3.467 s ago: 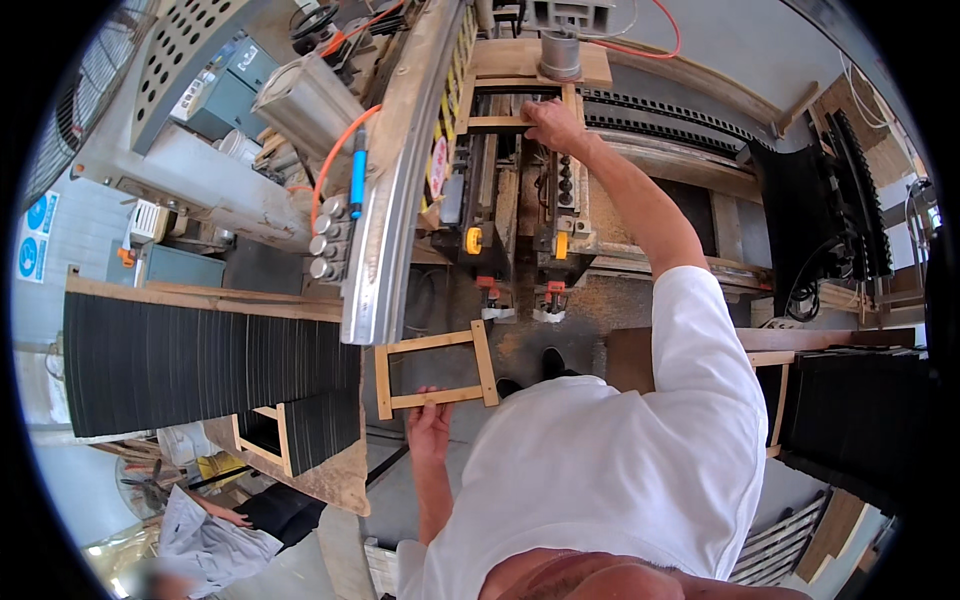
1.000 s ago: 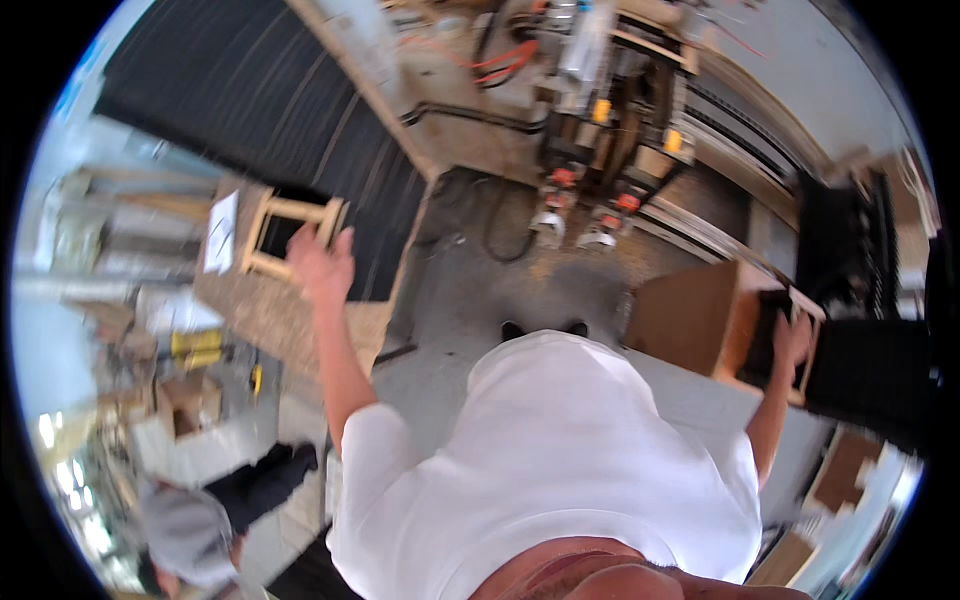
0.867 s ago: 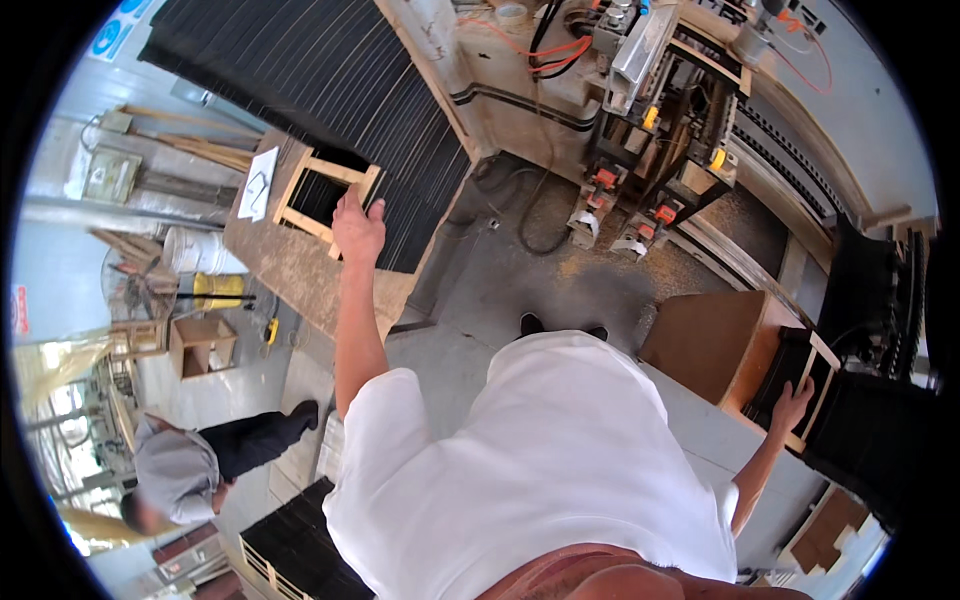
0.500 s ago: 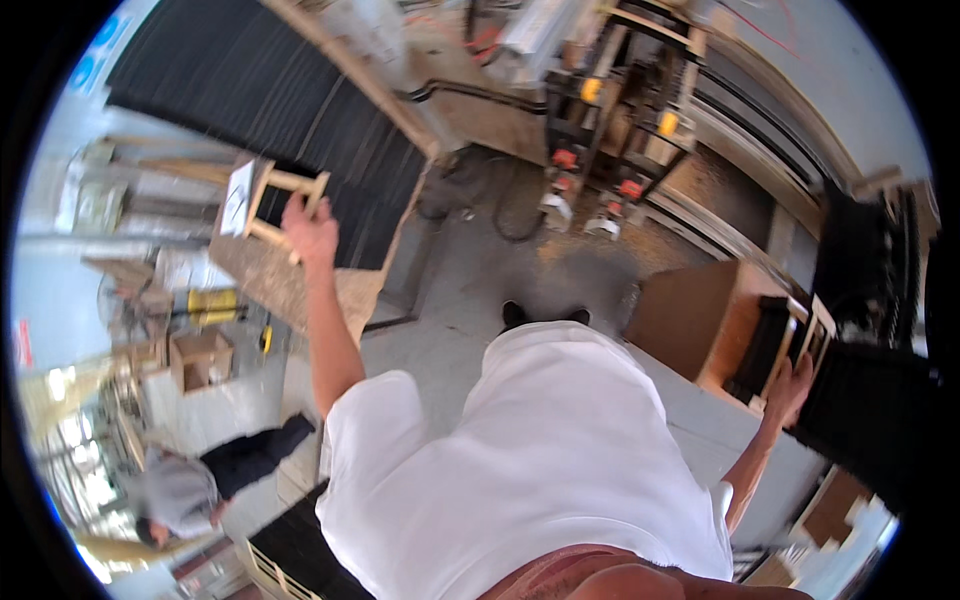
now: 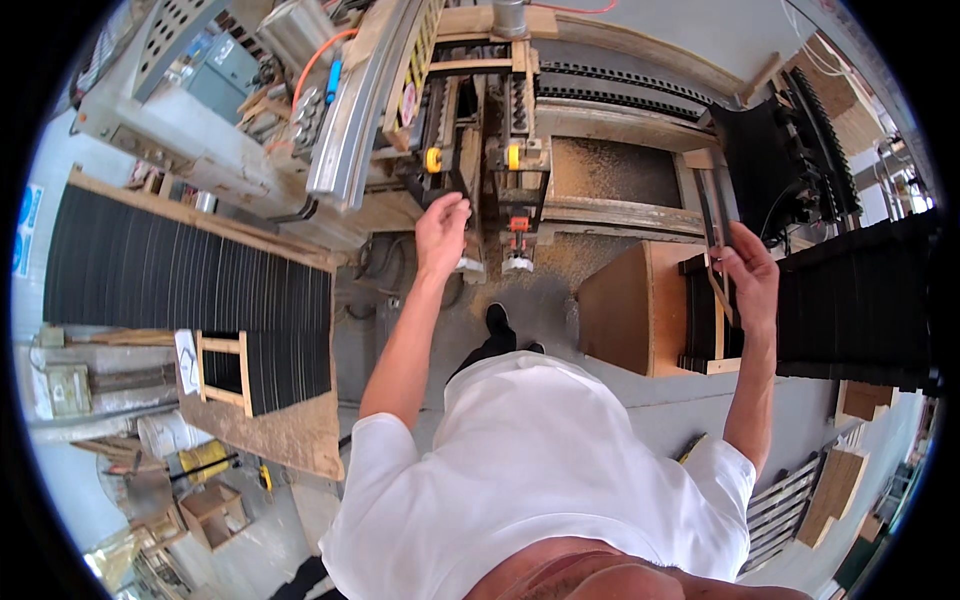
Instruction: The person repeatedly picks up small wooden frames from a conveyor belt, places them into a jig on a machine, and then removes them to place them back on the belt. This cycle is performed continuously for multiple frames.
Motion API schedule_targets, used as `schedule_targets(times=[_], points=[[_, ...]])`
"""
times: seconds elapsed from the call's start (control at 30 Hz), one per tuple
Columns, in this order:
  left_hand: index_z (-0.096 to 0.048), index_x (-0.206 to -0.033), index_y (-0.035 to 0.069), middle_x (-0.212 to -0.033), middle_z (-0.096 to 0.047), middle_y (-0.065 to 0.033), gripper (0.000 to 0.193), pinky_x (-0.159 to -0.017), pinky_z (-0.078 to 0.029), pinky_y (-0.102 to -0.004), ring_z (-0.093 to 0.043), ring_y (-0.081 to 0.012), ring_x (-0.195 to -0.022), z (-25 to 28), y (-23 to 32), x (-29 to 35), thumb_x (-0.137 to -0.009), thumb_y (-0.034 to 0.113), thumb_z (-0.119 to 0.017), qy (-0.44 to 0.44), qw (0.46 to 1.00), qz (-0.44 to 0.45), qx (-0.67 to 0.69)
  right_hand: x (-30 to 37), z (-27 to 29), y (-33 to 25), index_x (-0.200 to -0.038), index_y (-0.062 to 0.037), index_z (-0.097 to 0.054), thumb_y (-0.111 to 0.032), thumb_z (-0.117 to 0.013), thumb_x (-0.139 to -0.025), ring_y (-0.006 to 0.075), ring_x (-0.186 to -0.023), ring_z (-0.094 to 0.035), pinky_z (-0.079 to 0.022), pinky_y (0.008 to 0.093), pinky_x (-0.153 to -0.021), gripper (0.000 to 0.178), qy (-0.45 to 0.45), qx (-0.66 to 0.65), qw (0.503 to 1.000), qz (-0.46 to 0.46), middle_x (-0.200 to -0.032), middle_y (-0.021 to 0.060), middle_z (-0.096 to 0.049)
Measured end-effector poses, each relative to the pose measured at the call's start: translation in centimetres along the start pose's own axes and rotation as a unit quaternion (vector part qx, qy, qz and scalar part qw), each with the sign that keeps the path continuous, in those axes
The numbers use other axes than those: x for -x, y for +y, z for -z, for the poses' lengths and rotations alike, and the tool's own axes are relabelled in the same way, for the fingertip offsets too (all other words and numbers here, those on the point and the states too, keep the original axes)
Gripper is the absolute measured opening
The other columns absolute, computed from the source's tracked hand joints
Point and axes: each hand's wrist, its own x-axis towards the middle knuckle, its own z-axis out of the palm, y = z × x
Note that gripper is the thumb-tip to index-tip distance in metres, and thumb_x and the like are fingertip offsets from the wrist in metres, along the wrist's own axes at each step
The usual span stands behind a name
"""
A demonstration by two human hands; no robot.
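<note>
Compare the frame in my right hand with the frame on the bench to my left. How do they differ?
The held frame is off any surface, gripped by your right hand; the bench frame sits on the bench at the end of a black row.
The held frame appears nearly edge-on; the bench frame shows its opening.
The held frame looks mostly dark; the bench frame shows pale wood.
Both have narrow rails.

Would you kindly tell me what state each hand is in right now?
Left hand: partly open, nothing visible in it.
Right hand: closed on a wooden frame, seen nearly edge-on.
</note>
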Motion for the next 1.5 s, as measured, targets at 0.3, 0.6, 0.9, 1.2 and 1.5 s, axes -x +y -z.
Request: schedule_targets(times=[0.3, 0.6, 0.9, 1.2, 1.5], points=[[-0.032, -0.138, -0.006, -0.14, -0.04, -0.0206, 0.068, -0.103, -0.04, -0.0468, -0.043, -0.036, -0.127, -7.4, -0.3, -24.3, -0.093, 0.038, -0.057, -0.066, 0.949, 0.158, 0.264, -0.7, -3.6, 0.0, -0.117, -0.0002, -0.062, 0.004, -0.062, -0.082, 0.009, -0.092, -0.056, -0.043, 0.022, -0.083, 0.035, 0.091, 0.149, 0.984, -0.021, -0.101, 0.0021, -0.064], [-0.028, -0.139, -0.002, -0.142, -0.031, -0.0228, 0.064, -0.105, -0.039, -0.0532, -0.03, -0.0391, -0.134, -11.3, -0.6, -34.1, -0.095, 0.035, -0.055, -0.003, 0.9, 0.163, 0.405, -3.0, -7.8, -0.9, -0.113, -0.0025, -0.063, 0.003, -0.063, -0.082, 0.0069, -0.076, -0.047, -0.042, 0.0214, -0.069, 0.031, 0.111, 0.23, 0.966, -0.05, -0.086, -0.0021, -0.056], [-0.036, -0.133, -0.003, -0.136, -0.037, -0.0218, 0.049, -0.102, -0.042, -0.052, -0.034, -0.0386, -0.131, -9.5, -2.8, -29.9, -0.095, 0.021, -0.056, -0.003, 0.876, 0.168, 0.453, -15.1, -15.3, -0.2, -0.109, -0.0066, -0.064, 0.0, -0.064, -0.079, 0.0227, -0.083, -0.058, -0.047, 0.0314, -0.074, 0.031, -0.034, 0.307, 0.946, 0.099, -0.091, 0.009, -0.06], [-0.052, -0.114, 0.006, -0.104, -0.06, -0.0084, 0.029, -0.092, -0.046, -0.0413, -0.059, -0.0241, -0.098, -7.6, -2.7, -20.1, -0.085, 0.001, -0.052, -0.133, 0.871, 0.12, 0.458, -28.0, -29.8, 5.7, -0.106, -0.0102, -0.064, -0.007, -0.063, -0.075, 0.0297, -0.097, -0.058, -0.046, 0.0396, -0.087, 0.031, -0.208, 0.316, 0.855, 0.356, -0.1, 0.0084, -0.067], [-0.049, -0.121, 0.006, -0.113, -0.057, -0.0106, 0.027, -0.097, -0.043, -0.0416, -0.056, -0.0248, -0.106, -7.8, -3.7, -19.5, -0.094, 0.009, -0.05, -0.028, 0.882, 0.095, 0.461, -29.6, -32.2, 6.4, -0.107, -0.0095, -0.062, -0.012, -0.064, -0.076, 0.0315, -0.088, -0.059, -0.044, 0.0418, -0.079, 0.032, -0.239, 0.342, 0.814, 0.404, -0.088, 0.0133, -0.067]])
